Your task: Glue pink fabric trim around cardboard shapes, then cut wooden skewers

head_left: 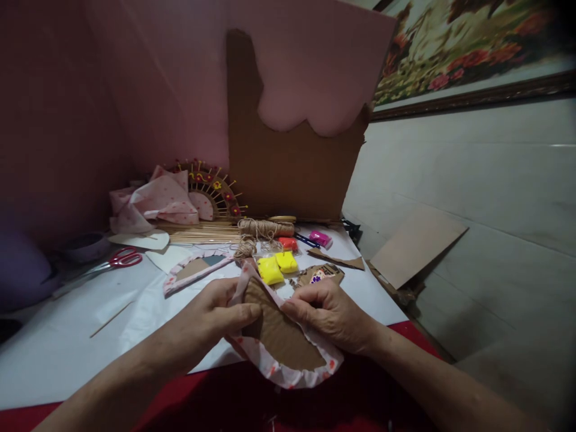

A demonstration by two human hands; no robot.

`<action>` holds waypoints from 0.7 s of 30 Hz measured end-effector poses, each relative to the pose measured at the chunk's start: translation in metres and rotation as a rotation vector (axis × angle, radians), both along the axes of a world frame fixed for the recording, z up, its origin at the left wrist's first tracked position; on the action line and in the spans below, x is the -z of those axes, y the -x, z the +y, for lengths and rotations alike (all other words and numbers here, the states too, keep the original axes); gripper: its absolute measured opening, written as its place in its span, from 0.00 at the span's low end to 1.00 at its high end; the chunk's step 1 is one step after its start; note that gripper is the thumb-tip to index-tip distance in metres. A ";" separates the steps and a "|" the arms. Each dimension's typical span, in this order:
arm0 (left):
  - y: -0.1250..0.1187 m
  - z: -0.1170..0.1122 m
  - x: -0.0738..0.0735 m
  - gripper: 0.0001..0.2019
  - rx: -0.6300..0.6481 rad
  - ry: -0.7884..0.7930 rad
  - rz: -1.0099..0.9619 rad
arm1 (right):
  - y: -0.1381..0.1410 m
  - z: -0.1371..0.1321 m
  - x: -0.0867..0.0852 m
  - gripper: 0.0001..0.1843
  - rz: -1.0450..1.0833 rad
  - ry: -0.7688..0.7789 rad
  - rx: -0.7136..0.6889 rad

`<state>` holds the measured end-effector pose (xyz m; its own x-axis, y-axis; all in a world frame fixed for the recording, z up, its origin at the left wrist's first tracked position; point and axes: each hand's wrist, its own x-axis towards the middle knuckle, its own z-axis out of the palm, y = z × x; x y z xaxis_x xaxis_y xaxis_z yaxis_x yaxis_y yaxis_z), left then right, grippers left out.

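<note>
We are holding a cardboard piece [279,327] on the near side of the twine roll [265,227], its rim wrapped in spotted cloth edging [297,377]. Our left hand [229,306] is pinching the piece's left side, the thumb pressing on the bare cardboard. The grip of our right hand [330,315] is closing thumb against finger on the cloth edging at the opposite side. Well nearer than the roll, a red cloth [216,396] is showing below the white covering [180,348] of our desk. On that covering, a thin stick [110,320] is lying near and left of the roll. A half-round piece [193,270] with similar trim is resting closer to the roll, also nearer and left. Just in front of the roll, two yellow packets [270,271] are lying side by side. Red-handled scissors [125,257] are lying well left of it. Past these, slender sticks [202,234] are lying in a row just left of the roll, and a crumpled pink cloth [157,201] is sitting behind and left of it. A fan-shaped piece [231,201] with radiating sticks is standing behind it, slightly left, while a large cardboard sheet [297,174] is rising directly beyond.
</note>
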<state>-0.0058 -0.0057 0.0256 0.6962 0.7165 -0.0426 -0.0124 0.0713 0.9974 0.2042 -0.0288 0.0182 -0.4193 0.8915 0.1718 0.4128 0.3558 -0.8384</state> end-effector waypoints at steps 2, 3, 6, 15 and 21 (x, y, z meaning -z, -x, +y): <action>-0.001 0.000 0.001 0.11 -0.018 0.018 -0.007 | 0.000 0.000 0.001 0.24 -0.069 -0.071 0.025; -0.002 0.000 0.001 0.10 -0.018 0.031 -0.019 | 0.000 0.000 0.002 0.24 -0.099 -0.097 0.031; -0.004 -0.001 0.001 0.09 0.003 0.064 -0.064 | 0.001 -0.001 0.003 0.24 -0.163 -0.153 0.034; -0.004 0.000 0.002 0.11 0.033 0.089 -0.037 | 0.003 0.001 0.010 0.30 0.151 0.153 0.109; -0.006 -0.004 0.001 0.12 0.085 0.065 -0.022 | 0.010 0.003 0.014 0.23 0.410 0.467 0.022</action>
<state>-0.0002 -0.0094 0.0250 0.7556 0.6511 -0.0717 -0.0249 0.1378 0.9901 0.1943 -0.0258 0.0037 -0.3828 0.9189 -0.0952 0.0275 -0.0917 -0.9954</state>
